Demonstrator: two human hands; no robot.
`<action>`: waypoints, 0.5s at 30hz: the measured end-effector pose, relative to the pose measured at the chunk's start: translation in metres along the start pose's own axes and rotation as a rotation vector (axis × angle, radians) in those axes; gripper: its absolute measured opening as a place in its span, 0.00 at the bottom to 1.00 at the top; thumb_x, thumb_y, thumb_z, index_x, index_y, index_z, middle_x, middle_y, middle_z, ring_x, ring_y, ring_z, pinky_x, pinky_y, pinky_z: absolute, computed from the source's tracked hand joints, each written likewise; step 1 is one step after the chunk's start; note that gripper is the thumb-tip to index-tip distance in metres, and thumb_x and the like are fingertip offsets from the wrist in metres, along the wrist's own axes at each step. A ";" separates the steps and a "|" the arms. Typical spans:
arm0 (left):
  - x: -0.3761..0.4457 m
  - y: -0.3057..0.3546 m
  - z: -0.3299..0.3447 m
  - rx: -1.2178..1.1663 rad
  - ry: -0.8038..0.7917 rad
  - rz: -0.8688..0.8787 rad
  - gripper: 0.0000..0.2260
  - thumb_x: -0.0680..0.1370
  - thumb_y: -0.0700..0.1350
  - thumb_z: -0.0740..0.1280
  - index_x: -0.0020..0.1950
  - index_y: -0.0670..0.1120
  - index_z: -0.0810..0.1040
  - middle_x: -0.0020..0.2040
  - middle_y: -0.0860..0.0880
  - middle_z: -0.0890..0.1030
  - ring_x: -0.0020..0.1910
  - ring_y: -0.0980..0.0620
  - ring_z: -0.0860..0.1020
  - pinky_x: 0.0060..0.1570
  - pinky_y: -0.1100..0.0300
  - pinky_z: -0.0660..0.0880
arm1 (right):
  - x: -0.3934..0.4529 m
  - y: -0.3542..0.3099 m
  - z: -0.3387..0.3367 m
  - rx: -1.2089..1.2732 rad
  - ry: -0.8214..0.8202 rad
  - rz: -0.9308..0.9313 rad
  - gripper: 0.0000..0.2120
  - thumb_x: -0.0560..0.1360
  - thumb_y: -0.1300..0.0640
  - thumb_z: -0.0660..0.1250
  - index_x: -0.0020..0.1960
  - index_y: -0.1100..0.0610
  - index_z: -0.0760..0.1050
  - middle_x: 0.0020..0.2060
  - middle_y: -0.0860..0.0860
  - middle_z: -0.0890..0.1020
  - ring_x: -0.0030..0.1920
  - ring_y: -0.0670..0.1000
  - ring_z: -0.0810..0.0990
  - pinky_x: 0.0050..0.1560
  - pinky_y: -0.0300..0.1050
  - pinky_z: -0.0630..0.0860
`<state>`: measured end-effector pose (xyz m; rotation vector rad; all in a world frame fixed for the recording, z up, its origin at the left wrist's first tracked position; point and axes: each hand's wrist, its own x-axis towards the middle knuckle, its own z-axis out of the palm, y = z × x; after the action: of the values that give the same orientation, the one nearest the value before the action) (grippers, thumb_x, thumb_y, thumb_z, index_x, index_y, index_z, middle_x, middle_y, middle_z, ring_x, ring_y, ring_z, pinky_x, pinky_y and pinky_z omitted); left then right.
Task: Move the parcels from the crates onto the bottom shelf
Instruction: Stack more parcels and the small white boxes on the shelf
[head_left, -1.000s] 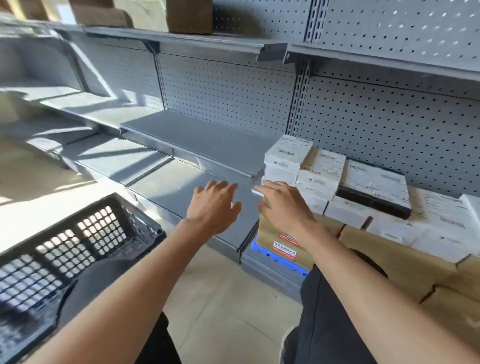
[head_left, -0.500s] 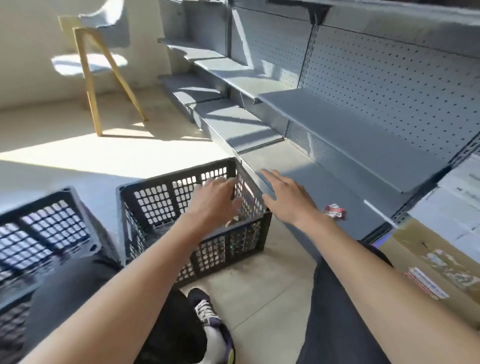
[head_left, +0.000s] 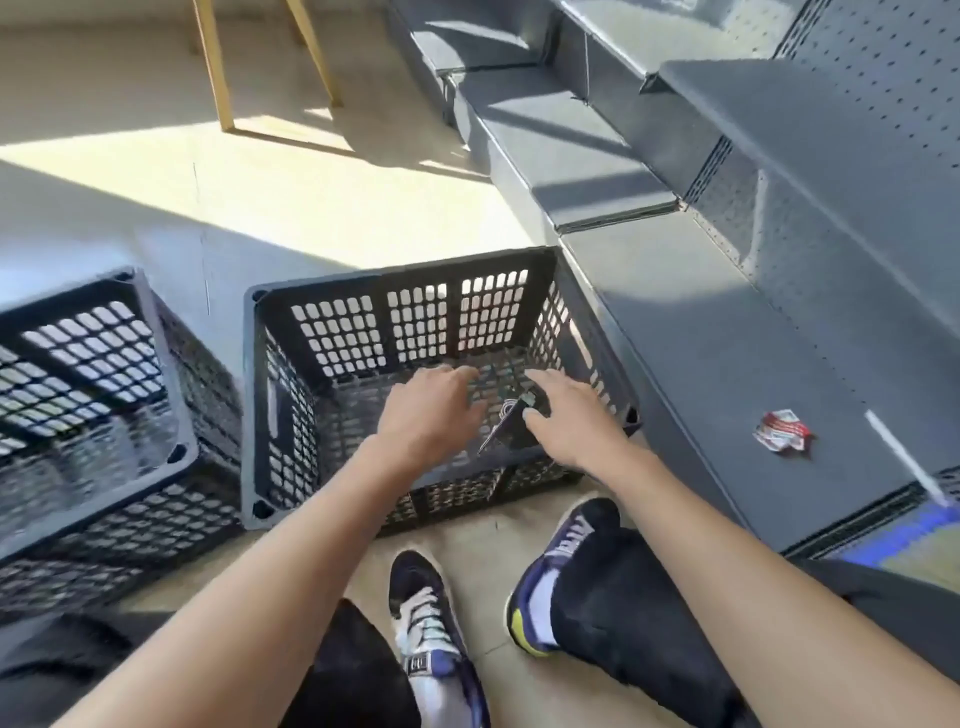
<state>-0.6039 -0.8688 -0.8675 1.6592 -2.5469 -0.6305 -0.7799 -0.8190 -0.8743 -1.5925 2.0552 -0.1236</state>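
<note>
A black slotted crate (head_left: 363, 291) stands on the floor in front of me, against the grey bottom shelf (head_left: 691, 364). Both my hands reach down inside it. My left hand (head_left: 431, 415) and my right hand (head_left: 566, 421) have their fingers spread on either side of a small dark flat packet (head_left: 511, 423) that leans tilted near the crate's bottom. My right thumb touches the packet's edge; neither hand is closed on it. A second black crate (head_left: 104, 395) stands to the left.
A small crumpled red and white wrapper (head_left: 782, 428) lies on the bottom shelf. A higher grey shelf (head_left: 810, 135) overhangs at the right. Wooden legs (head_left: 218, 67) stand on the sunlit floor at the back. My shoes (head_left: 431, 634) are just behind the crate.
My view swung from the stacked parcels on the shelf down to the crate. Both hands moved from the shelf over the crate's rim and down inside, to the dark packet.
</note>
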 end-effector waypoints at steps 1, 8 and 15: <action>0.013 -0.004 0.010 -0.010 -0.022 -0.013 0.17 0.81 0.53 0.63 0.69 0.49 0.75 0.63 0.48 0.80 0.60 0.47 0.79 0.57 0.46 0.78 | 0.015 0.005 0.006 0.000 -0.017 0.017 0.26 0.82 0.51 0.61 0.79 0.47 0.59 0.78 0.48 0.62 0.76 0.55 0.63 0.74 0.56 0.65; 0.084 -0.029 0.073 -0.110 -0.167 -0.145 0.15 0.80 0.51 0.61 0.64 0.49 0.78 0.64 0.47 0.80 0.61 0.43 0.78 0.58 0.48 0.76 | 0.108 0.024 0.052 0.006 -0.149 0.074 0.26 0.81 0.52 0.62 0.78 0.49 0.63 0.73 0.51 0.70 0.72 0.56 0.68 0.69 0.56 0.70; 0.126 -0.037 0.136 -0.240 -0.372 -0.232 0.17 0.79 0.52 0.62 0.66 0.49 0.78 0.62 0.43 0.81 0.59 0.39 0.79 0.58 0.48 0.77 | 0.153 0.062 0.088 -0.043 -0.283 0.176 0.17 0.78 0.55 0.60 0.66 0.49 0.73 0.63 0.56 0.77 0.59 0.60 0.77 0.58 0.53 0.77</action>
<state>-0.6596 -0.9503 -1.0286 1.9121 -2.3823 -1.3190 -0.8186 -0.9206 -1.0266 -1.3573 1.9722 0.1996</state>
